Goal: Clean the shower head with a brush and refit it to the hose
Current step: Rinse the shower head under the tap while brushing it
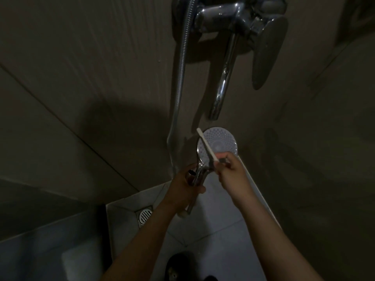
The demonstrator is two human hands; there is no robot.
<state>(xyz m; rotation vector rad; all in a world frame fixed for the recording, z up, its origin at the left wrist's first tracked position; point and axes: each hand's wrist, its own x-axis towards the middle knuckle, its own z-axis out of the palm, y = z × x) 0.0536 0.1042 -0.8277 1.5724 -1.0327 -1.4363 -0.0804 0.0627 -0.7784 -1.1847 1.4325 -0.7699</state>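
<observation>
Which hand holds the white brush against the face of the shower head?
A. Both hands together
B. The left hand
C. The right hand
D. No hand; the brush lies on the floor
C. The right hand pinches the brush by its lower end and lays it across the shower head, while the left hand grips only the chrome handle.

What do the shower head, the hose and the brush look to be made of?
Round shower head: pale matte face dotted with holes, likely plastic; its handle shines like chrome. Ribbed silver hose: coiled, glinting, probably metal. Slim white brush: dull, uniform, probably plastic; bristles not discernible.
</observation>
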